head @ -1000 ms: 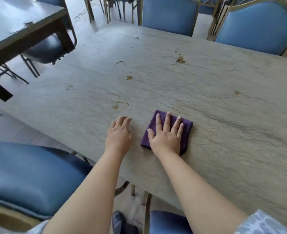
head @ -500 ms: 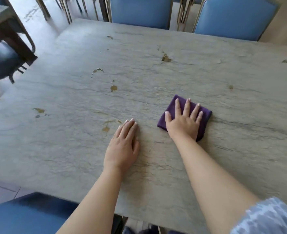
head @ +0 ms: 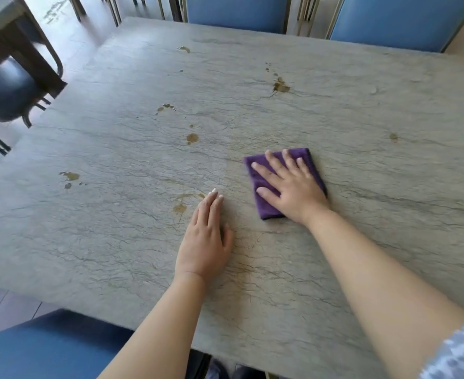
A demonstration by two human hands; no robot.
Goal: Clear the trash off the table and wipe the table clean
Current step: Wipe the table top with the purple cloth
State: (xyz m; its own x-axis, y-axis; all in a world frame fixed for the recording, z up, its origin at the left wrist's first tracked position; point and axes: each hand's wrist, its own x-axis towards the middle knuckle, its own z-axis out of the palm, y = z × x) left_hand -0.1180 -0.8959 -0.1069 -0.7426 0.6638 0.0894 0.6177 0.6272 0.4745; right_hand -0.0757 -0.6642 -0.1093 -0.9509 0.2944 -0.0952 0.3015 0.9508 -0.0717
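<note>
A folded purple cloth (head: 258, 168) lies on the grey stone-patterned table (head: 116, 242). My right hand (head: 291, 187) presses flat on the cloth with fingers spread straight. My left hand (head: 206, 236) rests flat on the bare table to the left of the cloth, fingers together. Brown stains mark the tabletop: one (head: 180, 207) just left of my left fingertips, one (head: 192, 138) farther out, one (head: 280, 87) near the far side, one (head: 71, 176) at the left, a small one (head: 393, 136) at the right.
Two blue chairs (head: 236, 12) (head: 397, 20) stand at the table's far edge. A blue seat (head: 47, 348) is at the near left. Another dark table and chair (head: 6, 91) stand at the far left across a floor gap.
My right hand has slid the cloth away from the table's near edge and turned it to the left. My left hand has moved forward from the edge and lies flat.
</note>
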